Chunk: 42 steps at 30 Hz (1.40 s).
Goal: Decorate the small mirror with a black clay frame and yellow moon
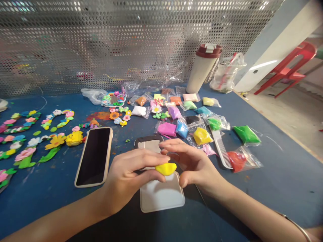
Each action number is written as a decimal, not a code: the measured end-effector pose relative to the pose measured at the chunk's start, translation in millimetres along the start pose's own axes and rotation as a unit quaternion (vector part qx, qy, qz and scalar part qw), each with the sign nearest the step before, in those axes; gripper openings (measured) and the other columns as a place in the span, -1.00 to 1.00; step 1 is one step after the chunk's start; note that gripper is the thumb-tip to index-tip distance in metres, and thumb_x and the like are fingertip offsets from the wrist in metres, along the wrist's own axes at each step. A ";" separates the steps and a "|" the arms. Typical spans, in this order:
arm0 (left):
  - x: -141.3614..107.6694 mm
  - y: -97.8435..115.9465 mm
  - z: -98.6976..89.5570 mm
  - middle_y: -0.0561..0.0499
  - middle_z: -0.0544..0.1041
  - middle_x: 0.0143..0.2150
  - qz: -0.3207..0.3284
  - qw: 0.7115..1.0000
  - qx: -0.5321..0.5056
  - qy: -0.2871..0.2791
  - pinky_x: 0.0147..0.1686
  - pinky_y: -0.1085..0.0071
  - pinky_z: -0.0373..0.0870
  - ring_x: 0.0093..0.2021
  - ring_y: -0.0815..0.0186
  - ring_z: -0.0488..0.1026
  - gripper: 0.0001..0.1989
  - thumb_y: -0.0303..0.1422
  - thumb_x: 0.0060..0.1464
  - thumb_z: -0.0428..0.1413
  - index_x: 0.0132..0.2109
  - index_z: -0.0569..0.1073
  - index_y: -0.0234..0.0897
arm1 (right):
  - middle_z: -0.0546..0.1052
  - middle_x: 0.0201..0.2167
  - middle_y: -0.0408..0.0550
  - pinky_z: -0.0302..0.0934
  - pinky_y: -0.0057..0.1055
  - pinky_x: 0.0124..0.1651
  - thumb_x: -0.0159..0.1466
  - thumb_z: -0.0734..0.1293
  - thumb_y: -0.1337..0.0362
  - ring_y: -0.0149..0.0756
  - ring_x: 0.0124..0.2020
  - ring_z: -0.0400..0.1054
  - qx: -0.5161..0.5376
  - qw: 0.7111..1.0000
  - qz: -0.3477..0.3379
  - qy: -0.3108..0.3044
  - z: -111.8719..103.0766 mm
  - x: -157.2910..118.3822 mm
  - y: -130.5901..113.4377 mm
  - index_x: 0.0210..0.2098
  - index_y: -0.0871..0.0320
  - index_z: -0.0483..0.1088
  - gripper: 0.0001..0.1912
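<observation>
Between the thumb and fingers of my left hand [131, 171] is a lump of yellow modelling clay [166, 168]. My right hand [191, 161] curves beside it, thumb and fingers apart, with a gap between thumb and clay. Below both hands lies a pale rounded board [163, 198]. Behind it sits a greyish panel with a black clay edge [148, 138], partly hidden by my hands. A bag of yellow clay [202, 135] lies beyond my right hand, near a white comb [222, 149].
A phone [94, 158] lies left of my hands. Clay flowers [55, 141] and clay-edged shapes cover the table's left side. Several clay bags, including a green one [246, 134] and a red one [237, 160], lie right. A tumbler [203, 69] stands at the back by a perforated metal screen [113, 43].
</observation>
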<state>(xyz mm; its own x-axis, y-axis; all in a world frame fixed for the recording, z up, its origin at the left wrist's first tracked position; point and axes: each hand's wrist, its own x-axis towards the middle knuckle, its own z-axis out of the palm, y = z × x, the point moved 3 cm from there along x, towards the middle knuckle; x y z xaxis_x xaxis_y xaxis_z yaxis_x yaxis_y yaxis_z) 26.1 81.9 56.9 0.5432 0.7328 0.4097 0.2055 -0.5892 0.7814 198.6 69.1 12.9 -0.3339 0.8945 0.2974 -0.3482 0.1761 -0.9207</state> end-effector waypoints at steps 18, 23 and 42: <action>-9.4 -11.4 13.6 0.11 0.56 -0.28 -0.167 0.983 -0.061 0.032 -0.29 0.49 0.43 -0.30 0.36 0.48 -0.82 -0.28 -0.02 0.28 -0.25 0.48 -0.16 | 0.33 0.21 0.00 0.29 -0.02 0.09 0.09 0.49 0.23 -0.05 0.13 0.34 0.226 0.966 0.124 0.024 18.7 -5.0 17.7 -0.21 -0.04 0.57 -0.75; -8.3 -5.7 10.2 0.07 0.56 -0.37 -0.048 0.998 0.025 0.030 -0.24 0.37 0.42 -0.29 0.26 0.50 -0.85 -0.25 0.01 0.26 -0.32 0.46 -0.18 | 0.35 0.20 -0.03 0.25 -0.09 0.14 0.11 0.48 0.23 -0.10 0.12 0.36 0.233 0.963 0.137 0.013 17.7 -3.9 15.0 -0.23 -0.02 0.58 -0.80; -4.8 4.8 8.2 -0.05 0.61 -0.18 0.142 0.968 0.184 -0.099 -0.03 0.42 0.43 -0.11 0.23 0.55 -0.70 -0.20 0.12 0.16 -0.06 0.47 -0.24 | 0.48 0.07 -0.05 0.34 -0.41 -0.02 0.18 0.42 0.25 -0.31 -0.06 0.48 0.273 0.950 0.145 -0.046 21.0 -4.6 12.2 -0.23 0.05 0.57 -0.85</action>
<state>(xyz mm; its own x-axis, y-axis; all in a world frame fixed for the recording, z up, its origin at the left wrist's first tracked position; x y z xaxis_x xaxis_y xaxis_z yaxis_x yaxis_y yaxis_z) 31.2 72.8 54.8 0.7579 0.4650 0.4576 0.2805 -0.8655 0.4149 177.5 58.4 5.5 -0.5516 0.8286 0.0954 -0.6236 -0.3338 -0.7069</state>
